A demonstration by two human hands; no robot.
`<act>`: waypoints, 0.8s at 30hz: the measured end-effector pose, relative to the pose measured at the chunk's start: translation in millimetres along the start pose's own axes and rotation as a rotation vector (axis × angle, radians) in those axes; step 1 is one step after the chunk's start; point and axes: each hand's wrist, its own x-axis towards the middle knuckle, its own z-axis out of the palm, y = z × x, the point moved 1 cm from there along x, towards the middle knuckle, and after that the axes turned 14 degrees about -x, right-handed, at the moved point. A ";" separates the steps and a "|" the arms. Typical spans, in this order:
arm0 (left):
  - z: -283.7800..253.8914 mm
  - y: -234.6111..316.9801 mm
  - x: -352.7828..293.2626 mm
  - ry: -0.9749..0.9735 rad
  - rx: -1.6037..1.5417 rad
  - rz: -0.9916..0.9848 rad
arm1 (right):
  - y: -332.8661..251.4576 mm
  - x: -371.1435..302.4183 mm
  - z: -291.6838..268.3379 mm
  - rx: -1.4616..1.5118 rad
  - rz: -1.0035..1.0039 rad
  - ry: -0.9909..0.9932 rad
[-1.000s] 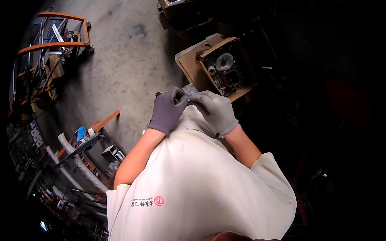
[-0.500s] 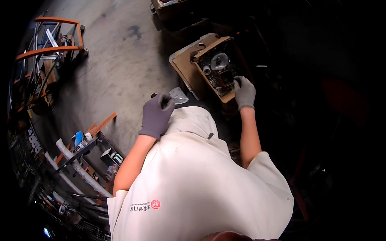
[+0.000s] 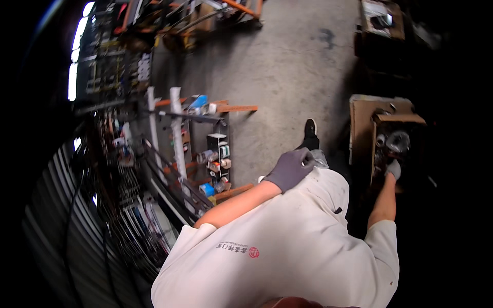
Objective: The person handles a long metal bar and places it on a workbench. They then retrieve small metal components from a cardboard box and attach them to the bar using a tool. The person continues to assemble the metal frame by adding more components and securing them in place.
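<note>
Showing curled fingers, one left hand (image 3: 291, 169) adjoins one bag (image 3: 320, 158); right hand's (image 3: 394, 170) fingers unclear.

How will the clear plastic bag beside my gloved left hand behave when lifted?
The clear plastic bag beside the gloved left hand will probably be floppy, since it looks like thin, see-through film. It may slip, given its glossy highlights. It is likely light for its size, though its contents are too blurred to tell.

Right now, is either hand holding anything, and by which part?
The left hand is curled beside a clear bag; a hold cannot be told. The right hand is at the box; its hold is unclear too.
</note>
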 end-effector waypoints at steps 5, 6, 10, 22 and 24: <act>15.1 -9.7 -12.7 0.041 -0.172 -0.016 | 44.0 46.7 47.8 0.279 0.063 0.017; 14.7 -10.7 -15.4 0.046 -0.196 -0.028 | 41.6 40.1 40.2 0.276 0.074 0.057; 5.8 -7.0 -25.4 0.028 -0.211 -0.071 | 18.0 -25.8 -52.3 0.111 0.018 0.060; -32.2 -74.2 -45.4 0.145 -0.389 0.197 | -20.6 -139.0 -137.4 0.302 0.186 0.531; -48.3 -78.8 -52.2 0.163 -0.360 0.232 | -91.2 -200.5 -181.3 0.622 -0.113 0.619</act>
